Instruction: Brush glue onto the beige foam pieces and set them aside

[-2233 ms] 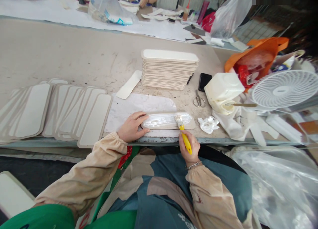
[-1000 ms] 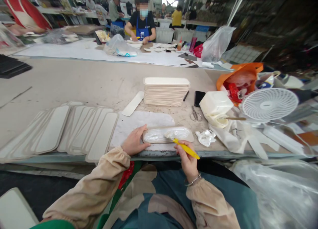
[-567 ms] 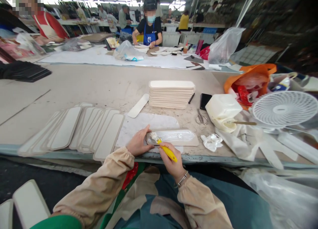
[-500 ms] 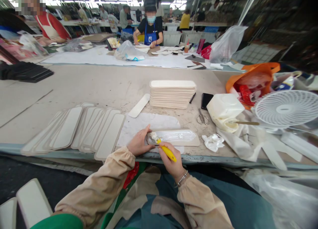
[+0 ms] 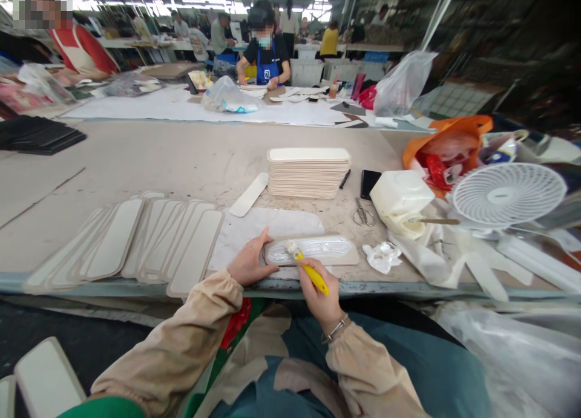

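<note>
My right hand (image 5: 321, 292) is closed around the yellow handle of a brush (image 5: 314, 276). Its whitish bristles rest on a long rounded panel (image 5: 348, 257), whose middle is coated with a wet, shiny white layer. My left hand (image 5: 249, 259) grips the panel's left end, thumb at the near edge and fingers at the far side. Under the panel lies a white sheet (image 5: 290, 221). A neat stack of pale rounded panels (image 5: 308, 176) stands behind it, with one loose panel (image 5: 249, 194) leaning out to the left. Overlapping panels (image 5: 113, 239) fan out left of my left hand.
To the right are scissors (image 5: 363, 213), a phone (image 5: 370, 183), a white container (image 5: 402, 194) with a stick, crumpled white material (image 5: 382, 257), a white fan (image 5: 508, 194) and an orange bag (image 5: 415, 149). Across the table a co-worker (image 5: 267, 55) handles pale pieces.
My right hand has drawn the brush rightward along the panel, away from its left end. My left hand stays at that end. The whole view has shifted slightly.
</note>
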`<state>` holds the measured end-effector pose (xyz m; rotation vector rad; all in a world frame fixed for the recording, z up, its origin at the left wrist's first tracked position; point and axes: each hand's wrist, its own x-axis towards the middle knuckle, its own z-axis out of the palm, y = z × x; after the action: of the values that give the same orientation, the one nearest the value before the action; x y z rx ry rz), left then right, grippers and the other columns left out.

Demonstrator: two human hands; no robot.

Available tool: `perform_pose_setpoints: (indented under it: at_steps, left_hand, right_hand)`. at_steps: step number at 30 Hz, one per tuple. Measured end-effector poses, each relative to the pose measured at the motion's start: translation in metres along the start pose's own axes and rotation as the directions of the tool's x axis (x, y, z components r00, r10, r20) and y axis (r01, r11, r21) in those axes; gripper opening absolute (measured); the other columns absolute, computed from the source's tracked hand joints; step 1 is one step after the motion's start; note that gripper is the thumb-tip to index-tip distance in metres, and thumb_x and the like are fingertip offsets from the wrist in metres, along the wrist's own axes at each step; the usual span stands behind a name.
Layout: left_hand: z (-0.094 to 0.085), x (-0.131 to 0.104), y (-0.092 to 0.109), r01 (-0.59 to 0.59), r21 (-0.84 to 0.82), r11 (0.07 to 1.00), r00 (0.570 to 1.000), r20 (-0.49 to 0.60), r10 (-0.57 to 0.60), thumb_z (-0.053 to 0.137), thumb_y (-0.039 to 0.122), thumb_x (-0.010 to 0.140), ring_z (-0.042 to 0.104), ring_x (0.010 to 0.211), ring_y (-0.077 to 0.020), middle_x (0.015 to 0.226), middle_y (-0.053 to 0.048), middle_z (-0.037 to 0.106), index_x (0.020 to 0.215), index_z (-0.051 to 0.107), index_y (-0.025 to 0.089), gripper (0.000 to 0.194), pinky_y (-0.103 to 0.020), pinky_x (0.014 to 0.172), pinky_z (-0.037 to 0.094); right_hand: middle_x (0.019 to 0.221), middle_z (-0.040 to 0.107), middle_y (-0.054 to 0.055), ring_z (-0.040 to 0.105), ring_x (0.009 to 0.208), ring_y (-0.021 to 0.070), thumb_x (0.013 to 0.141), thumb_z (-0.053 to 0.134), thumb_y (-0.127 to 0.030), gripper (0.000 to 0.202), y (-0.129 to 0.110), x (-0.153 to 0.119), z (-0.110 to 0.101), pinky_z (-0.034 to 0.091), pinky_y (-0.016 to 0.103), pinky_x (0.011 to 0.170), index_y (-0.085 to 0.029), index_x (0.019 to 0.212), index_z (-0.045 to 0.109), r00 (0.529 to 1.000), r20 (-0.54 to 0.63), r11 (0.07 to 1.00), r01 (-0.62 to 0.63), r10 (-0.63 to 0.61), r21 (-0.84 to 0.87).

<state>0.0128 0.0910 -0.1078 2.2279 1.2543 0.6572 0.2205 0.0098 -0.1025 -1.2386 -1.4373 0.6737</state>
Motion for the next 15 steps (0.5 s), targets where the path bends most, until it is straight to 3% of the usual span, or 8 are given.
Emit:
perform_pose_setpoints:
  at_steps: [7,10,15]
  left_hand:
    - [0.000,0.000,-0.003,-0.005,0.029,1.000,1.000,-0.001,0.005,0.071,0.044,0.070,0.053,0.116,-0.0291,0.124,-0.014,0.055,0.146,0.016,0.015,0.099,-0.047,0.101,0.041]
    - [-0.001,0.000,-0.003,-0.001,0.034,0.999,1.000,0.010,0.001,0.071,0.041,0.069,0.052,0.117,-0.0293,0.125,-0.014,0.055,0.146,0.016,0.016,0.098,-0.047,0.102,0.041]
    - [-0.002,0.000,-0.001,0.007,0.022,1.000,1.000,0.007,-0.007,0.072,0.038,0.068,0.050,0.121,-0.0305,0.127,-0.014,0.054,0.147,0.015,0.016,0.099,-0.048,0.103,0.038]
  right_hand:
    - [0.098,0.068,0.005,0.064,0.093,0.0193,0.086,0.053,-0.021,0.019,-0.010,-0.006,0.013,0.051,0.032,0.086,-0.021,0.102,0.063,0.994,0.092,0.998,0.060,-0.061,0.016]
    - [0.097,0.068,0.006,0.064,0.092,0.0197,0.085,0.053,-0.022,0.019,-0.002,-0.011,-0.004,0.051,0.032,0.084,-0.021,0.102,0.062,0.999,0.031,0.999,0.023,-0.022,-0.042]
    - [0.093,0.067,0.006,0.064,0.085,0.0199,0.085,0.056,-0.026,0.018,0.016,-0.014,-0.051,0.051,0.032,0.079,-0.020,0.100,0.063,0.984,-0.168,0.983,-0.084,0.056,-0.162]
